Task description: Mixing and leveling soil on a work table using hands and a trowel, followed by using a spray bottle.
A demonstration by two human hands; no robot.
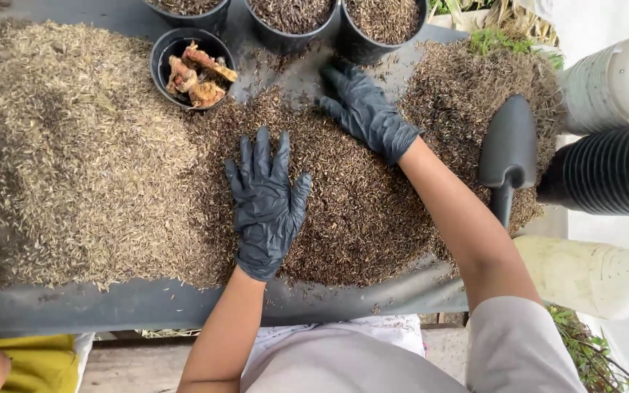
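Closest to us is the pale grey cloth of our top (343, 360), and from it our two bare forearms reach out over the dark surface (111, 306). Our left hand (265, 207), in a black glove, lies palm down with the fingers spread wide and flat on the brown husk mix (358, 211); it grips nothing. Our right hand (364, 109), gloved the same way, rests farther out at the upper edge of that heap, fingers loosely curved and pressed into the husks just below the black pots; it too has hold of nothing that we can make out. The brown husk mix fills the middle of the surface, under and between both hands. To the left of it spreads a paler, straw-coloured heap of husks (74, 160), touching the brown one along a ragged line. A small black pot (160, 52) holding orange-brown dried pieces (199, 76) stands at the far side, just left of our right hand. Three more black pots filled with husks line the far edge, the nearest of them (384, 22) just beyond our right fingertips. A black hand trowel (508, 153) lies on the mix to the right of our right forearm, and a stack of black pots (609, 171) lies on its side beyond it.
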